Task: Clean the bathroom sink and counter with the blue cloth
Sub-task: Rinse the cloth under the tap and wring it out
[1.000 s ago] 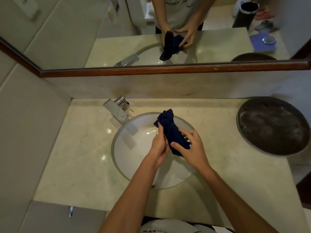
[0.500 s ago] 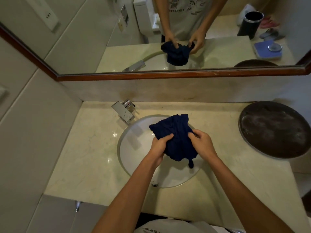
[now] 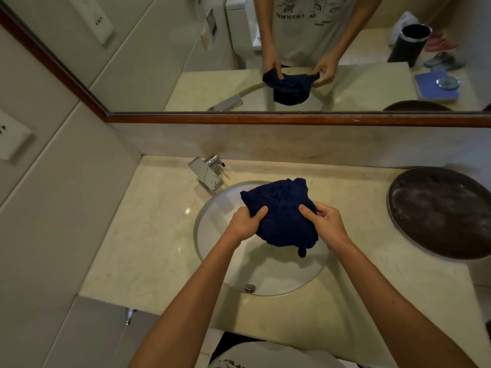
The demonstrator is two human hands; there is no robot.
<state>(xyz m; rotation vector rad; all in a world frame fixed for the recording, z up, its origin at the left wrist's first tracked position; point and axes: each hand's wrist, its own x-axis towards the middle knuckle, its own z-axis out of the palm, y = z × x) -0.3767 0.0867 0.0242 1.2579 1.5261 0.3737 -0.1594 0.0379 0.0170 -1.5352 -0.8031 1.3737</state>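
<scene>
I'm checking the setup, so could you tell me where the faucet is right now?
In the head view the faucet stands on the counter at the sink's back-left rim, left of the blue cloth both hands hold over the basin.

Bare forearms, no sleeves to the wrist — light grey tee (image 3: 268,358) w/ dark print.

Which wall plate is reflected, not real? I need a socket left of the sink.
The upper wall plate lies inside the wood-framed mirror, so it is a reflection. The lower wall plate sits on the tiled wall outside the frame.
</scene>
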